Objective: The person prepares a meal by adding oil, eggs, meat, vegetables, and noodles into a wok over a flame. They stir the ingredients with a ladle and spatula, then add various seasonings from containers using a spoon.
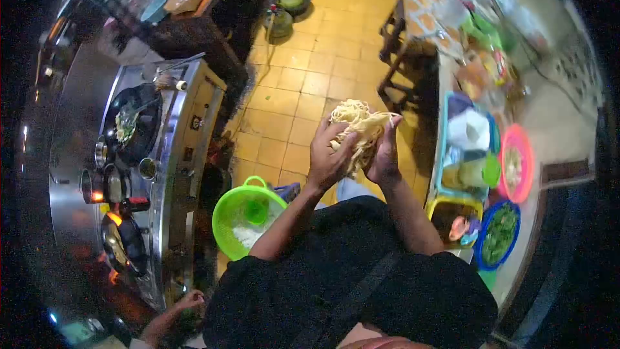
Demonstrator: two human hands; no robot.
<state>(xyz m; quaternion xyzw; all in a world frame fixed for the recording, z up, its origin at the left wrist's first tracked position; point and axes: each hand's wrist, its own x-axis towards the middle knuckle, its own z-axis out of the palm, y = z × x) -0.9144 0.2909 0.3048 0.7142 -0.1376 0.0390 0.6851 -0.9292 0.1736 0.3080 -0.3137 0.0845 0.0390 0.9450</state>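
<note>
A loose bundle of pale yellow noodles (363, 128) is held up in front of my body, above the tiled floor. My left hand (330, 155) presses against its near left side, fingers curled over the strands. On the other side my right hand (385, 152) cups the bundle, with the thumb and fingertips near its top. Some strands hang down between the two palms. Below and left of my left forearm stands a bright green basin (223, 223) with white powder and a small green bowl in it.
At left, a metal stove (177, 129) carries a wok (139, 116) with food and a second pan (123, 245) over flames. Another person's hand (187, 300) is at lower left. The right counter has a pink basin (531, 165) and a blue basket of greens (478, 255).
</note>
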